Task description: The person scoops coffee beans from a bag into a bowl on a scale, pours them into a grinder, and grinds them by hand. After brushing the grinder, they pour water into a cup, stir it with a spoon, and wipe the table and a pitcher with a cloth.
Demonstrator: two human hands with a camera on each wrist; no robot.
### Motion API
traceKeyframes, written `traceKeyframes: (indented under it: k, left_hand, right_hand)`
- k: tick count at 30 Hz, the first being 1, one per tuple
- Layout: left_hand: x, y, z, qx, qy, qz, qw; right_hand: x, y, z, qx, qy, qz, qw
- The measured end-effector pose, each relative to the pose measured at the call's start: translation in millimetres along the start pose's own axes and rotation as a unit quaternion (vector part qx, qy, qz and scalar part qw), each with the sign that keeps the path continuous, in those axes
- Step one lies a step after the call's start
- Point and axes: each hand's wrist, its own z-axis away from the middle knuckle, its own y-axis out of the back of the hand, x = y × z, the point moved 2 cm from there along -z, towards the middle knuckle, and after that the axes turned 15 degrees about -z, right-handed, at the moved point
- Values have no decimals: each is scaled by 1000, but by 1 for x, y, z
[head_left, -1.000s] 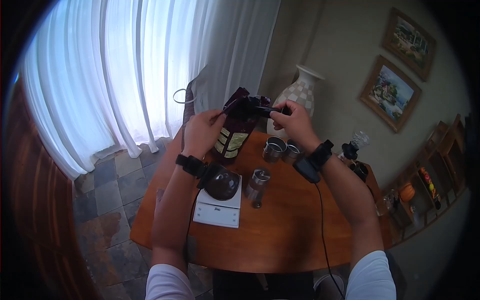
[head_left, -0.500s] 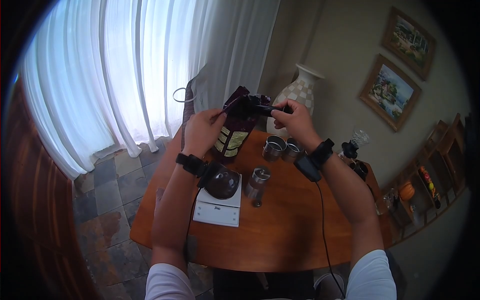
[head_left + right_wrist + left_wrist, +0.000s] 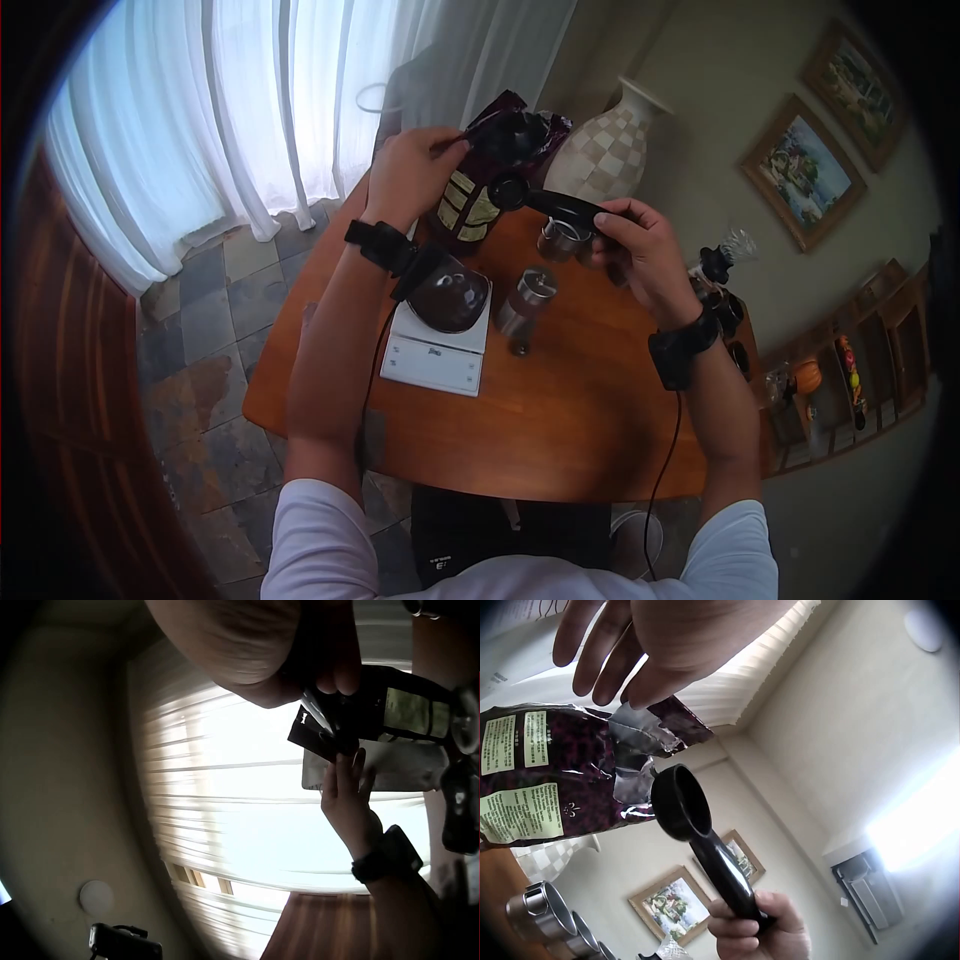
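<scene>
My left hand [image 3: 412,178] pinches the top edge of a dark purple foil bag [image 3: 470,200] with pale labels, which stands upright with its mouth open. In the right hand [image 3: 645,250] is the handle of a black scoop [image 3: 568,208]; its round bowl is outside the bag, in front of it. The left wrist view shows the scoop [image 3: 724,870] beside the bag's crumpled mouth, its bowl dark inside; whether it holds anything I cannot tell. The bag [image 3: 412,709] looks very dark in the right wrist view, with the left hand [image 3: 349,806] at its top.
On the wooden table [image 3: 560,420] are a white scale [image 3: 432,365] with a dark glass vessel [image 3: 450,298] on it, a metal-and-clear cylinder [image 3: 527,300] and metal cups [image 3: 563,240]. A checkered vase [image 3: 605,150] stands behind; a whisk-like object [image 3: 738,245] is at right.
The scoop's bowl has come out of the bag as my right hand moved right and down. The left hand keeps hold of the bag's edge. The head view has shifted.
</scene>
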Motion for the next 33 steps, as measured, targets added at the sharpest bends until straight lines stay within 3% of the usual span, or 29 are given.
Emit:
traceKeyframes:
  k: [2,4,6,8,10,12,14,19,22,23,24,29,31,32,33]
  left_hand:
    - [0,0,2,-1,-5,-5,1000]
    - [2,1,1,1,-12,-17,1000]
    - [3,2,1,-4,-9,-18,1000]
    - [5,3,1,-21,10,-13,1000]
    - [5,4,1,-18,13,-14,1000]
    - [2,2,1,-17,15,-14,1000]
    - [1,1,0,7,-18,-12,1000]
    - [0,-1,0,9,-17,-14,1000]
    - [-1,0,0,13,-20,-17,1000]
    - [-1,0,0,18,-22,-21,999]
    - [-1,1,0,19,-22,-20,999]
    - [4,2,2,9,-12,-18,1000]
    - [4,3,0,-5,-1,-22,1000]
    - [4,3,0,-19,14,-27,999]
    - [4,2,0,-20,11,-27,999]
  right_hand:
    - [16,1,12,3,-20,11,1000]
    - [30,-4,20,-61,21,122,991]
    - [36,-16,33,-70,26,134,988]
    - [36,-28,44,-108,196,341,913]
    - [45,-29,47,-121,244,330,904]
    - [42,-35,52,-167,326,389,845]
    - [44,-34,53,-170,339,397,836]
    - [42,-33,55,-167,350,406,827]
    - [38,-30,52,-148,335,376,851]
    - [38,-25,48,-99,218,282,929]
    - [39,-19,44,-47,94,179,978]
    - [-8,-9,-1,9,148,210,966]
    - [-31,-25,-19,9,275,365,889]
    - [-33,-27,-31,12,276,365,889]
    - [-36,-31,-44,-10,323,404,856]
